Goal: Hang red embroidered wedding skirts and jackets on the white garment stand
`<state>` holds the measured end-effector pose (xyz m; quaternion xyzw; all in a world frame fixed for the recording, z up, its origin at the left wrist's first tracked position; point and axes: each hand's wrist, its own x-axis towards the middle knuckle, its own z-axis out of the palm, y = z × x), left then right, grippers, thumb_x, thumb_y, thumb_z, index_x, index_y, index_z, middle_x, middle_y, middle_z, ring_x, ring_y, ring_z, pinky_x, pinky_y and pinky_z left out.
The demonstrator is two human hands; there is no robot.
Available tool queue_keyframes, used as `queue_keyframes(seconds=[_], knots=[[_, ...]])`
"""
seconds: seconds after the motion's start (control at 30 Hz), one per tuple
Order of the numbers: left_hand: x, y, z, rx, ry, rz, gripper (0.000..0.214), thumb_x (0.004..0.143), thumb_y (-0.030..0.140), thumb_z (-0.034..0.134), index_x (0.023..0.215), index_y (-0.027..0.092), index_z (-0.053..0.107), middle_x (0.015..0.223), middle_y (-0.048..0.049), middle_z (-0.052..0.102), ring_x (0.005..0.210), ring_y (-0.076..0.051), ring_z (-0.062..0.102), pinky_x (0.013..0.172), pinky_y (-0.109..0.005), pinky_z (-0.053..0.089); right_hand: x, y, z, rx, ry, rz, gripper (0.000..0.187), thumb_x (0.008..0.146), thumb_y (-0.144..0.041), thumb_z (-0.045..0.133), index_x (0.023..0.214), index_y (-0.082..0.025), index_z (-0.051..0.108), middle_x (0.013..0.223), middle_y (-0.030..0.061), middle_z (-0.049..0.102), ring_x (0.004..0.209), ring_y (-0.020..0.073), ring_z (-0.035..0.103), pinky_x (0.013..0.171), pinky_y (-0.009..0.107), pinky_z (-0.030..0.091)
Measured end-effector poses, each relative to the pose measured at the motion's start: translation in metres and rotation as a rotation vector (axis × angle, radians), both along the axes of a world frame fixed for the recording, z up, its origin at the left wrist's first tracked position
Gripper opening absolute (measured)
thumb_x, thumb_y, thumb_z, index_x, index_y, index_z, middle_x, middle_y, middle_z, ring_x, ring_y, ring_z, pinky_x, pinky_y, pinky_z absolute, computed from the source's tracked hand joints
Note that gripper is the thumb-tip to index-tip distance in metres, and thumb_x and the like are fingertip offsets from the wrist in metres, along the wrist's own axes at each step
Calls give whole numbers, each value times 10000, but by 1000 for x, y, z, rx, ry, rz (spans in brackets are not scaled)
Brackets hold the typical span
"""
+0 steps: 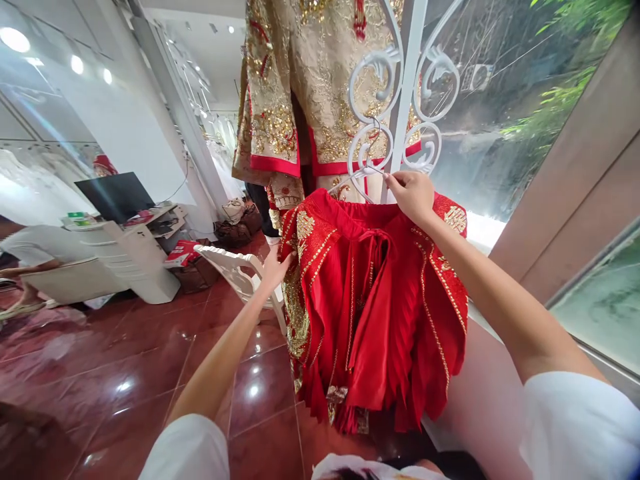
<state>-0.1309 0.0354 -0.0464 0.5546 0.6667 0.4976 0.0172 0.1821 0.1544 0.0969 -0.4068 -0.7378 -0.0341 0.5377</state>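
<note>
A red skirt (373,313) with gold embroidery hangs from a thin hanger (363,175) in front of me. My right hand (413,195) is closed on the hanger's top at the skirt's waistband, close to a white scrolled metal stand (400,87). My left hand (275,268) touches the skirt's left edge, fingers mostly hidden against the cloth. Above, a gold and red embroidered jacket (305,93) hangs on the stand.
A white plastic chair (233,267) stands left of the skirt on glossy red floor tiles (125,373). A white desk (130,257) with a dark monitor (115,197) stands at the left, a person in white beside it. A glass window (500,100) fills the right.
</note>
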Motion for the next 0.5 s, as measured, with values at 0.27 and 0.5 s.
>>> queue_keyframes(seconds=[0.27, 0.5], knots=[[-60, -21, 55, 212, -137, 39, 511, 763, 685, 396, 705, 215, 589, 642, 0, 599, 707, -207, 549, 621, -342, 417, -1, -1, -1, -19, 9, 15, 379, 871, -461, 459, 691, -181, 640, 541, 37, 520, 644, 187, 513, 641, 315, 326], [-92, 30, 110, -98, 67, -156, 562, 669, 721, 515, 647, 168, 613, 532, -5, 589, 671, -168, 529, 690, -342, 454, -1, 0, 1, -15, -7, 23, 374, 855, -432, 472, 662, -166, 651, 516, 25, 512, 547, 146, 468, 584, 291, 311]])
